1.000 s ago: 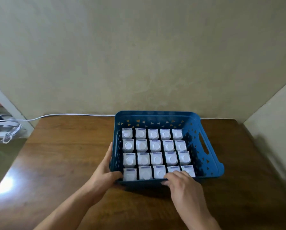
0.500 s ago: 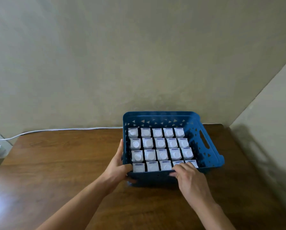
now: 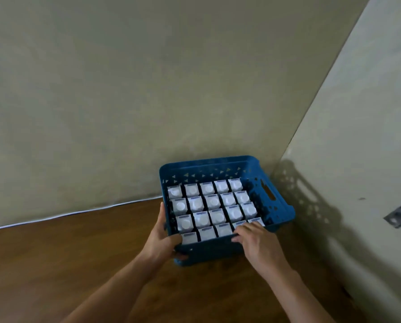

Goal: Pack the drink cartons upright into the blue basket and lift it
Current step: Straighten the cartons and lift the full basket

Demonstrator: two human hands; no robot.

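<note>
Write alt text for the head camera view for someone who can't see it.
Two hands grip a blue basket packed with upright white drink cartons on a wooden table: the left hand at its near left corner, the right hand over its near rim. Plain walls meet behind it.

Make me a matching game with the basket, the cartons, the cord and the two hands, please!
Things:
1. blue basket
2. cartons
3. white cord
4. left hand
5. right hand

Places:
A. along the table's far edge
B. upright in rows inside the basket
C. gripping the basket's near left corner
D. fingers over the basket's near rim
E. in the wall corner

Pairs: 1-E, 2-B, 3-A, 4-C, 5-D
</note>
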